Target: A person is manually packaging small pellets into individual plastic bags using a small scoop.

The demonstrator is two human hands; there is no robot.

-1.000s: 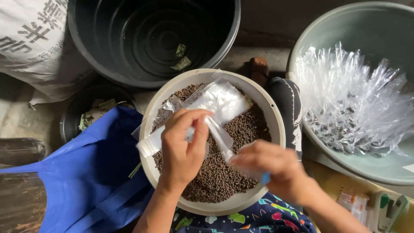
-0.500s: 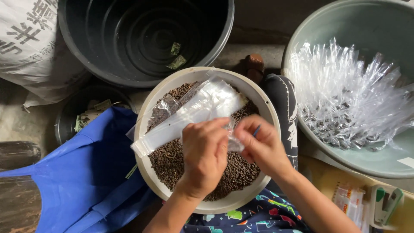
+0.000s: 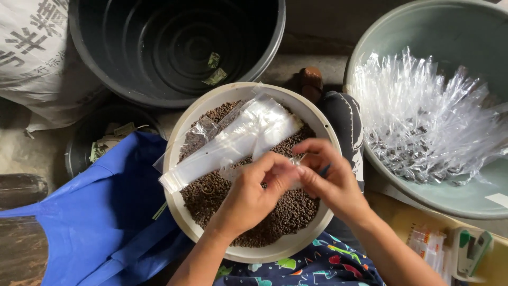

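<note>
Two hands are meeting over a small clear plastic bag (image 3: pixel 290 168), and we are pinching its thin, crinkly film between the fingertips of both. Our left hand (image 3: pixel 253 196) is curling closed on the bag's near edge, while our right hand (image 3: pixel 330 180) is gripping the far edge with thumb and forefinger. That bag is sitting just above the middle of a round cream bowl (image 3: pixel 180 212) filled with dark, grainy brown pellets (image 3: pixel 275 222). At ten o'clock from our hands, a flat stack of glossy clear bags (image 3: pixel 233 140) is lying across the pellets. At two o'clock, a pale green basin (image 3: pixel 423 37) is holding a spiky heap of filled, twisted clear bags (image 3: pixel 428 122). At twelve o'clock a ribbed black tub (image 3: pixel 174 47) is standing on the rough concrete floor (image 3: pixel 309 61). Blue cloth (image 3: pixel 95 222) is draping at eight o'clock, a white sack (image 3: pixel 37 58) at ten.
</note>
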